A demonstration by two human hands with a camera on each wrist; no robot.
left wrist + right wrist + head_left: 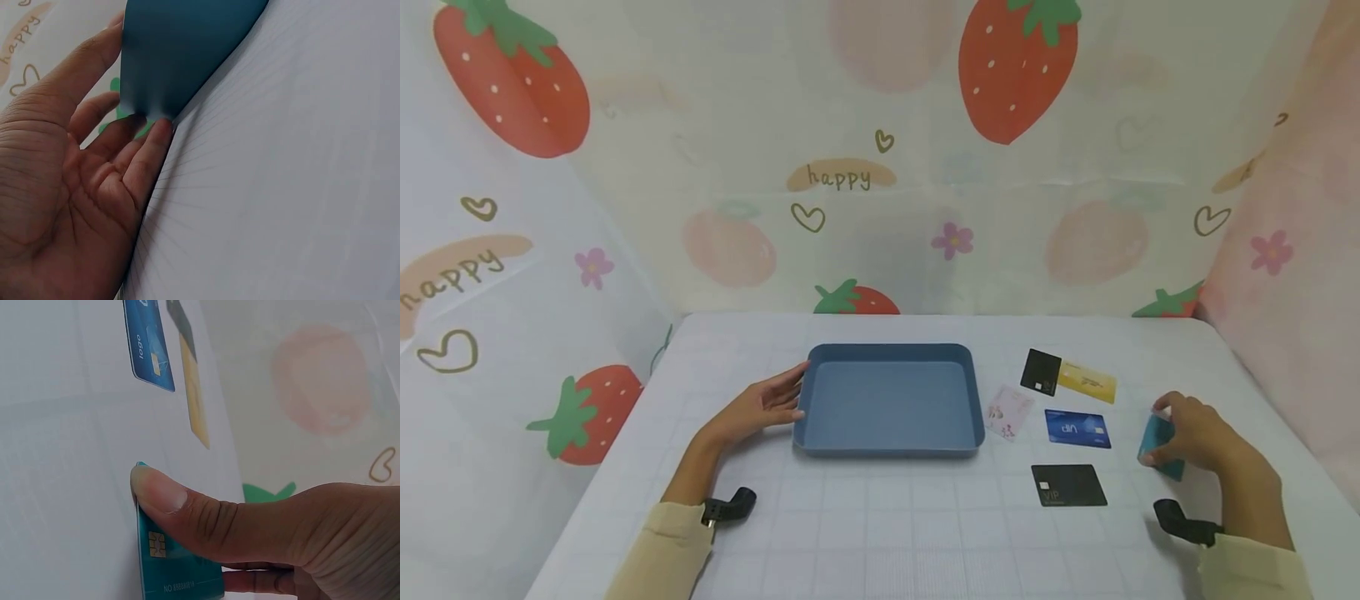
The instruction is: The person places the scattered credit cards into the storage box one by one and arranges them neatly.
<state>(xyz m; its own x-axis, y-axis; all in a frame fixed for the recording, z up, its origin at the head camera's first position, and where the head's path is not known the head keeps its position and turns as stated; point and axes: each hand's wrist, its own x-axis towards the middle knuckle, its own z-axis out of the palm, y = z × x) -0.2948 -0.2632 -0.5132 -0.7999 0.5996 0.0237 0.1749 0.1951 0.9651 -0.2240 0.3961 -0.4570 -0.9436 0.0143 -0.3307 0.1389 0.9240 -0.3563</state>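
Note:
A teal bank card [1159,442] with a gold chip is pinched by my right hand [1198,433] at the right of the table. In the right wrist view the thumb [162,490] lies over the card's edge, and the other fingers are mostly hidden behind it. My left hand [769,406] touches the left side of a blue-grey rectangular tray [887,454], thumb and fingertips against its outer wall. The left wrist view shows those fingers fairly straight along the tray wall [181,50].
Between tray and right hand lie a blue VIP card [1078,429], a black VIP card [1069,486] and a pale pink flowered card [1009,412]. Behind them, a small black card [1041,372] meets a gold card [1087,382]. A strawberry-print curtain [880,242] borders the table's back and sides.

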